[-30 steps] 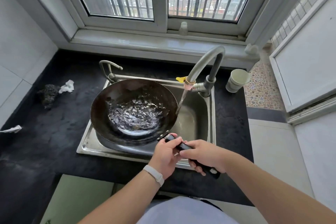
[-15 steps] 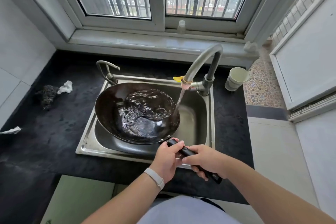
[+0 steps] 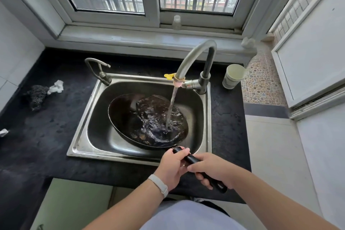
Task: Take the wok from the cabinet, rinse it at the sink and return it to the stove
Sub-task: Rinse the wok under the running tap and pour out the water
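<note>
Head view: one wok (image 3: 123, 115) tilted inside the sink (image 3: 78, 147), with water (image 3: 172, 108) from the tall faucet (image 3: 194, 56) hitting its bowl. Both hands grip the black handle (image 3: 192, 158): left hand (image 3: 171, 168) nearest the pan, right hand (image 3: 211, 168) behind it. On the dark desk (image 3: 37, 136): one small tap (image 3: 97, 67), one paper cup (image 3: 233, 76), one scrubber (image 3: 37, 95), two paper scraps (image 3: 56, 87).

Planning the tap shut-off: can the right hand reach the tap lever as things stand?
Probably yes, once freed. The right hand grips the wok handle with the left hand; the left might hold alone. Nothing stands between it and the tap lever; the paper cup sits off to the right.
</note>
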### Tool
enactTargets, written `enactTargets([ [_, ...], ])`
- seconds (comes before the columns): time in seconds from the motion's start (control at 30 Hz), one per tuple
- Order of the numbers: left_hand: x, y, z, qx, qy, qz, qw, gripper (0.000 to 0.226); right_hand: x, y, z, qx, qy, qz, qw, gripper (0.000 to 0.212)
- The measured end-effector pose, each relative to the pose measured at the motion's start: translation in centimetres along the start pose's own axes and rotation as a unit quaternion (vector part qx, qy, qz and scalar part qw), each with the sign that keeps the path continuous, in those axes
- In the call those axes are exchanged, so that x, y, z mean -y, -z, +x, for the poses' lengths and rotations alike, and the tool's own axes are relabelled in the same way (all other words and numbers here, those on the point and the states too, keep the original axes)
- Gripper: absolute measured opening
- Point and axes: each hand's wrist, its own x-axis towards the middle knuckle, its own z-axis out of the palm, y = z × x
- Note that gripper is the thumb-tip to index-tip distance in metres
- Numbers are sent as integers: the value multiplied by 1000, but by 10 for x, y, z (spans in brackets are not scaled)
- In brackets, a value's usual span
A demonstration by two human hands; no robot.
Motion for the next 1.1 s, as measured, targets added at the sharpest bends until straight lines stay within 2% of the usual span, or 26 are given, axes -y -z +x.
enactTargets([
  [0.33, 14, -21, -2, 23, -2, -20, 1000, 6, -7, 21, -13, 8, 1, -19, 1000, 28],
  [0.7, 2, -22, -9, -1, -43, -92, 995, 8, 17, 21, -13, 12, 47, -167, 985, 20],
  [1.0, -39, -19, -12, 37, -41, -119, 991, 14, 42, 9, -7, -44, 96, -204, 973, 28],
  [1.1, -49, -18, -10, 48, -36, -120, 991, 14, 49, 6, -4, -79, 112, -246, 960, 27],
])
